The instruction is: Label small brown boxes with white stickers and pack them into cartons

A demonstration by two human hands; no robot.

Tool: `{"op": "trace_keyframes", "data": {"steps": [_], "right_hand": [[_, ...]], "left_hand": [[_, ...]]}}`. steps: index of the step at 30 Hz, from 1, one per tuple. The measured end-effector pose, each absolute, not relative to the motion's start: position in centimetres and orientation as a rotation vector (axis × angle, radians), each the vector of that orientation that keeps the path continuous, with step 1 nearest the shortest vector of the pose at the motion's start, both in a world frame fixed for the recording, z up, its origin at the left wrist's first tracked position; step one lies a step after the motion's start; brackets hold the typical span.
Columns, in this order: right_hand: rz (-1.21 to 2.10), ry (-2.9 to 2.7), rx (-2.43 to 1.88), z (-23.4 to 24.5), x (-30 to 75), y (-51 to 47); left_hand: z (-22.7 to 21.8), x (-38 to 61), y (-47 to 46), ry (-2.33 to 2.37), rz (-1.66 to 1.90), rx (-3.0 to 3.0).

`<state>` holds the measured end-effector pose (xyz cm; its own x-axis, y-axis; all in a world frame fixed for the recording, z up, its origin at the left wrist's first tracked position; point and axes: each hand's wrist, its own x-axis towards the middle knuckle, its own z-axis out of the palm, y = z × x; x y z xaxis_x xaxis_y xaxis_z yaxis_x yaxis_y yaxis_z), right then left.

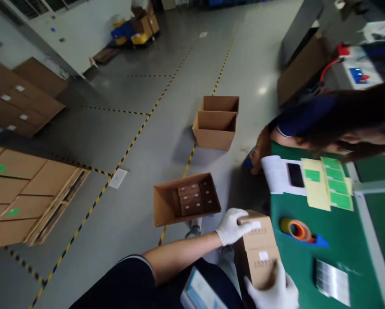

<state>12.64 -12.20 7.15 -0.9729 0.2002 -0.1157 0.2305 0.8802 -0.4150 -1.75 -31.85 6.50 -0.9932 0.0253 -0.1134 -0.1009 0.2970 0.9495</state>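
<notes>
Two small brown cardboard boxes with white labels sit end to end between my gloved hands, by the green table's edge. My left hand (233, 226) grips the far box (259, 236), its fingers over the top. At the other end, my right hand (276, 289) is wrapped round the near box (261, 268). Whether the boxes touch the table beneath, I cannot tell. To the left on the floor stands an open carton (165, 206), partly filled with several similar small boxes (191, 200).
Two open cartons (215, 139) stand further ahead. On the green table (295, 274) lie tape rolls (297, 230), a phone (295, 175), label sheets (337, 184) and papers. Another person (308, 116) leans over the table's far end. Stacked cartons on a pallet (55, 214) stand left.
</notes>
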Motion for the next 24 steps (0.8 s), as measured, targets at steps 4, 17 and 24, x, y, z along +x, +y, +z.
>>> {"op": "trace_keyframes", "data": {"steps": [4, 17, 24], "right_hand": [[-0.908, 2.952, 0.090, 3.5, 2.2, -26.5], [-0.695, 2.655, 0.144, -18.3, -2.4, -40.4], [-0.199, 2.469, 0.146, -27.9, -8.2, -44.0]], "left_hand": [[6.3, -8.8, -46.5, 2.710, 1.771, -0.184], [-18.5, -13.0, -59.2, 2.373, 1.723, -0.644], [-31.3, -16.2, -58.4, 2.224, 1.750, -1.007]]}}
